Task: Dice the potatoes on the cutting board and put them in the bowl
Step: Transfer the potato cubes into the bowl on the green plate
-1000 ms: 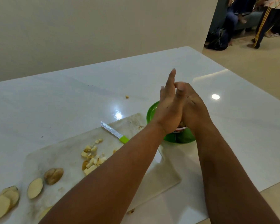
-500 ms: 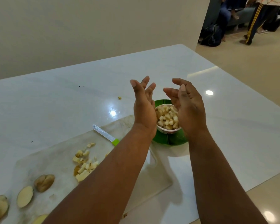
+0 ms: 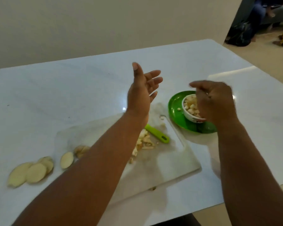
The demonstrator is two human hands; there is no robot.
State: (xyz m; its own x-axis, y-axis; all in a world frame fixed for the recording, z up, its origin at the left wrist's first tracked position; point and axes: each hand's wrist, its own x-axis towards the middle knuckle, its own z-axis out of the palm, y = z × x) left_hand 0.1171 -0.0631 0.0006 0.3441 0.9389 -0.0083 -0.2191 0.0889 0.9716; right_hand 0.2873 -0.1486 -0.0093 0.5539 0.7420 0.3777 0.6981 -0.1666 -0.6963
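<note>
Left hand (image 3: 141,93) raised over the cutting board (image 3: 178,159), grip spread, empty. Right hand (image 3: 217,103), motion-blurred, fingers curled over the bowl (image 3: 189,114) of diced potato, hiding its far rim; contents of that grip cannot be determined. Left forearm covers part of the diced pile (image 3: 145,141) and knife (image 3: 157,133).

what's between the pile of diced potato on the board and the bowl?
Head view: the green knife handle lies just right of the diced pile, then bare cutting board with a few scraps, then the green plate under the bowl.
</note>
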